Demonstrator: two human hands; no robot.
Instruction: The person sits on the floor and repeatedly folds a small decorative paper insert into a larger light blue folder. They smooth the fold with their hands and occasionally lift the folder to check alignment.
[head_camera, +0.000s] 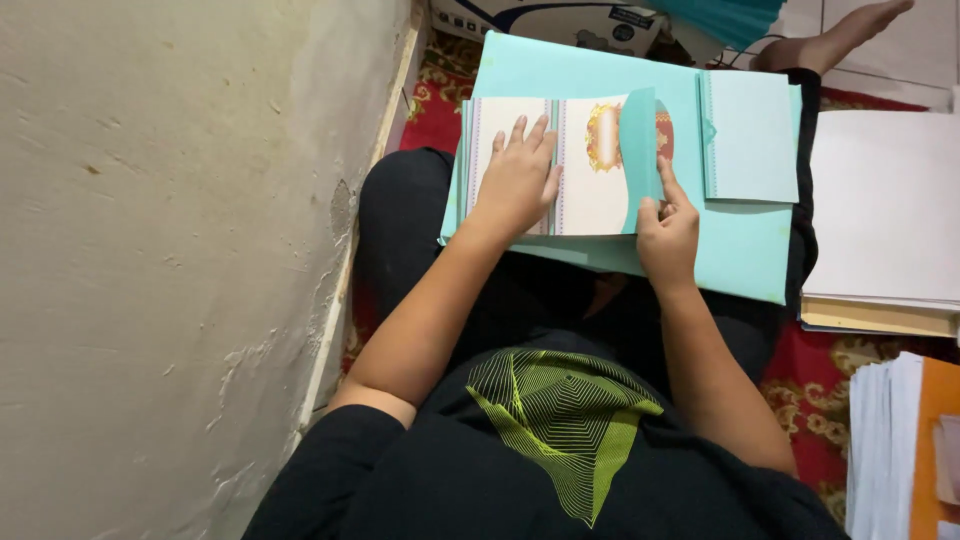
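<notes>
A cream card (592, 185) with a gold and red oval emblem lies on a large turquoise sheet (745, 250) across my lap. My left hand (517, 180) presses flat on the left part of the card, fingers spread. My right hand (668, 228) pinches the lower edge of a curved turquoise flap (640, 140) that partly covers the emblem. A second turquoise envelope (752, 135) lies just to the right on the same sheet.
A rough plaster wall (170, 250) fills the left side. White and cream paper stacks (885, 210) sit at the right, with more white sheets and an orange folder (935, 440) lower right. A red patterned carpet (815, 380) lies beneath. A box (560, 20) stands beyond my knees.
</notes>
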